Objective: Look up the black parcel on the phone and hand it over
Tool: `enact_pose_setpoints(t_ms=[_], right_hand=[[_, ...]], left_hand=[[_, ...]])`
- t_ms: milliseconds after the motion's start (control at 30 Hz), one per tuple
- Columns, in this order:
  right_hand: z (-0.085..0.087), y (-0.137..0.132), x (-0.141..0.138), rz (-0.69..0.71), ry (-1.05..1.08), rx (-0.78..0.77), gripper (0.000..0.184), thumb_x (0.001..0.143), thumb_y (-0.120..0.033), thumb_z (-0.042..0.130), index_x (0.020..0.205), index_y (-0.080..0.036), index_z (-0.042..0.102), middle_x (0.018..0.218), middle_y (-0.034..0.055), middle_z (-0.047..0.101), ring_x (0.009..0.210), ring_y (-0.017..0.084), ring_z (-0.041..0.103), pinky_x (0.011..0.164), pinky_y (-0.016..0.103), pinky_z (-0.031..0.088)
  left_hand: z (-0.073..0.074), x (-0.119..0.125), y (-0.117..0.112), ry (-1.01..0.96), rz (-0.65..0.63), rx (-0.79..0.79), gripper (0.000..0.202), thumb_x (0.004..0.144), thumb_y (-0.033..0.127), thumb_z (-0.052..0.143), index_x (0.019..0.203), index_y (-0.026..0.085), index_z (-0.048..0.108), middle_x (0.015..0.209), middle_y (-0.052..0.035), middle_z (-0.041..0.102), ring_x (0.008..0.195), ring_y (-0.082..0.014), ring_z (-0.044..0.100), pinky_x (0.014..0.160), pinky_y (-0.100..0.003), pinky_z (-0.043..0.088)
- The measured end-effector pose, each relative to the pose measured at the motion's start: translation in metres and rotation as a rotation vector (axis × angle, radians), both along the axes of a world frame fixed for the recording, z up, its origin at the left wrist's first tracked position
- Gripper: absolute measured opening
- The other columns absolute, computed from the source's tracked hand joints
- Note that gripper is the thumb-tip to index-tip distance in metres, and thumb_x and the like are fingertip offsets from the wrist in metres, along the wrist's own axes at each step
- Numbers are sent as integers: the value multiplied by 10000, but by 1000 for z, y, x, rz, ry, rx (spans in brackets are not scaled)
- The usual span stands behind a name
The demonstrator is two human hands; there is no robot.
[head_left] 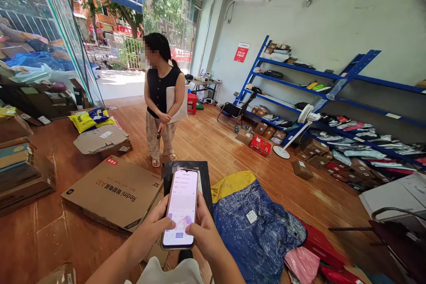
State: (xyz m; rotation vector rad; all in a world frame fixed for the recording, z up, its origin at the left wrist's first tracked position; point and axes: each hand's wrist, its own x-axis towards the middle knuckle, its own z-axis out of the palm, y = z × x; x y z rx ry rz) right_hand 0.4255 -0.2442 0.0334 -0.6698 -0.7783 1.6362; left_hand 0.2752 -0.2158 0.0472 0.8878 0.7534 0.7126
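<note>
A smartphone [181, 199] with a lit white screen is held upright between both my hands, low in the middle of the head view. My left hand [158, 219] wraps its left edge, the thumb lying over the lower screen. On the opposite edge, my right hand [203, 224] grips the phone, and its thumb also rests over the lower screen. The fingers behind the phone are hidden. Text lines show on the screen but are too small to read. Beyond the phone lies a dark flat package [203, 173], partly covered by it.
A person [163, 84] stands ahead holding a white sheet or bag. On the wooden floor lie a flat Redmi television box [113, 191], a yellow cat litter bag [89, 120] and a blue-yellow sack [253, 230]. Blue shelves [299, 71] with parcels and a white fan [293, 137] stand right.
</note>
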Motion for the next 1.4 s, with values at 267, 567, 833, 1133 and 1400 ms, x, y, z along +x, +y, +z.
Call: enact_pose_setpoints(t_ms=[267, 567, 833, 1133, 1400], right_hand=[[2, 1, -7, -95, -30, -46, 862, 616, -141, 659, 1393, -252, 302, 1346, 60, 577, 1156, 263, 587, 923, 409, 492], [2, 4, -8, -104, 2, -92, 895, 521, -91, 548, 1379, -247, 345, 1278, 26, 627, 1115, 256, 601, 908, 394, 493], [0, 5, -7, -130, 38, -146, 819, 562, -174, 580, 1361, -227, 406, 1283, 36, 627, 1141, 260, 594, 931, 394, 486], [-8, 7, -5, -180, 8, -148, 658, 665, -288, 604, 1312, -230, 502, 1326, 17, 597, 1236, 243, 532, 1007, 377, 445], [-6, 4, -3, -165, 22, -162, 714, 652, -258, 613, 1349, -231, 461, 1348, 28, 579, 1226, 261, 542, 983, 403, 464]], left_hand=[[-3, 1, 1, 8, 28, 8, 641, 638, 180, 568, 1276, 214, 515, 1118, -55, 666, 843, -213, 594, 735, -318, 454], [-5, -1, 4, -61, 14, -20, 655, 661, 184, 538, 1314, 190, 489, 1143, -77, 669, 901, -245, 610, 732, -323, 467], [3, 1, 5, -11, 76, -66, 628, 715, 334, 574, 1307, 148, 474, 1207, -106, 645, 993, -273, 593, 790, -336, 450], [9, 4, 5, -74, 76, -112, 667, 612, 332, 639, 1252, 172, 544, 1214, -89, 653, 1101, -299, 561, 865, -349, 437], [7, 6, 4, -93, 73, -116, 671, 616, 310, 644, 1262, 170, 532, 1224, -102, 646, 1118, -312, 556, 820, -349, 457]])
